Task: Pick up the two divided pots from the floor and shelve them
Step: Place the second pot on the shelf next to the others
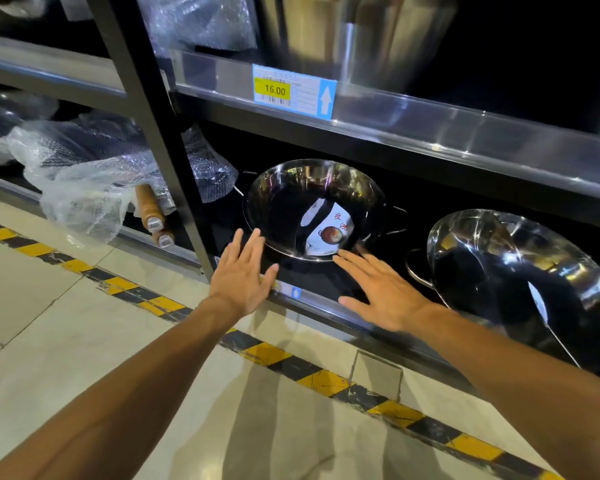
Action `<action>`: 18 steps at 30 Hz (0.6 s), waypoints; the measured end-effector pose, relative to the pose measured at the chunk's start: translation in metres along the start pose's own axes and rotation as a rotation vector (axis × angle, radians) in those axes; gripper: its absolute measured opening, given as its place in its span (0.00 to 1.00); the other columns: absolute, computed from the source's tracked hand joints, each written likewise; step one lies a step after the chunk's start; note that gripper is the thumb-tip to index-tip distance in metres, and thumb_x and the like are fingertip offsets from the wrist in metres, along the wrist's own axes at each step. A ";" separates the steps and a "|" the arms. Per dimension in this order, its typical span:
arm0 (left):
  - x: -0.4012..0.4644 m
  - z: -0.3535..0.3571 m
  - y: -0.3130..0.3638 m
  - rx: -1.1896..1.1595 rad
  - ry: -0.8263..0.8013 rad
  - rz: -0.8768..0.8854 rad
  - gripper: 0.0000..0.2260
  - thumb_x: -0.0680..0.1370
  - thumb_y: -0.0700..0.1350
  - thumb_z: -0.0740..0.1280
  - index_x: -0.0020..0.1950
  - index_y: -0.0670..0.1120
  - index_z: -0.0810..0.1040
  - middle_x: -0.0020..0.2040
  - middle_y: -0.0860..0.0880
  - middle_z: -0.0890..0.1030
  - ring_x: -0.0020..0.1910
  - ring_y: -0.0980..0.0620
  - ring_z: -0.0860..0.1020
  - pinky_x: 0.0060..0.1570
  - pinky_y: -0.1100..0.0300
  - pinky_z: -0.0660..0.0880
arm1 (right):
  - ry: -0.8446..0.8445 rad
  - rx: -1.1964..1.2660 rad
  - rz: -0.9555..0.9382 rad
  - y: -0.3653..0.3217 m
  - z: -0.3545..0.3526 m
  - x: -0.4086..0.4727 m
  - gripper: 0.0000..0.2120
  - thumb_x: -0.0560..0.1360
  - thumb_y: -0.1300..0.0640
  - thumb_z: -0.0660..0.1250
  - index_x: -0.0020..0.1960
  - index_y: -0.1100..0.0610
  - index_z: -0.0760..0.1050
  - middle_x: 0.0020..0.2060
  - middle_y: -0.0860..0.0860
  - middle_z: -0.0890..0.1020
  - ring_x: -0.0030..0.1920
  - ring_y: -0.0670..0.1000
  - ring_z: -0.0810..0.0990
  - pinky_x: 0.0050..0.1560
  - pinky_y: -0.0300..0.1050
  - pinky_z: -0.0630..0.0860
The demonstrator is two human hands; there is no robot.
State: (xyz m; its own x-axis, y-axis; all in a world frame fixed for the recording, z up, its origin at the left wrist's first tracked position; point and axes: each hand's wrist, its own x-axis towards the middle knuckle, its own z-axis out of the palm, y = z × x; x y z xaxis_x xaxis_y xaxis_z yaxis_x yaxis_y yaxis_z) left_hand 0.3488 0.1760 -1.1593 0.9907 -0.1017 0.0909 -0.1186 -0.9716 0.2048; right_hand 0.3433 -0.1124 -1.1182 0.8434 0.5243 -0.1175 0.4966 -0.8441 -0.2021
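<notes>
A shiny steel divided pot (284,188) with a curved partition and a paper label inside sits on the bottom shelf (326,311), in the middle of the view. A second steel divided pot (492,258) rests on the same shelf to its right, partly cut off by the frame edge. My left hand (241,275) hovers flat and open just in front of the first pot's left rim. My right hand (381,289) is spread open beside its front right rim, fingertips close to the metal. Neither hand holds anything.
A black upright post (160,140) divides the rack. Left of it lie bubble-wrapped pans (84,171) with wooden handles. The upper shelf (430,123) carries a 16.00 price tag (291,90) and large steel pots. Yellow-black tape (291,365) runs along the tiled floor.
</notes>
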 end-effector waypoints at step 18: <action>-0.002 0.013 -0.003 0.114 0.001 0.103 0.31 0.80 0.62 0.42 0.81 0.49 0.47 0.81 0.45 0.48 0.79 0.41 0.41 0.77 0.43 0.48 | -0.123 -0.022 0.185 -0.002 0.005 0.026 0.42 0.78 0.33 0.55 0.81 0.47 0.36 0.81 0.49 0.39 0.79 0.56 0.33 0.78 0.58 0.47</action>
State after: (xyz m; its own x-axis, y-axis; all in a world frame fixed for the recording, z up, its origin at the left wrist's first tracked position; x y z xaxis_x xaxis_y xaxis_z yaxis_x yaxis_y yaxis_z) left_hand 0.3478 0.1764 -1.1727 0.9735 -0.2024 0.1065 -0.2115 -0.9739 0.0821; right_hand 0.3630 -0.0967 -1.1257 0.8897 0.3691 -0.2687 0.3414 -0.9286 -0.1454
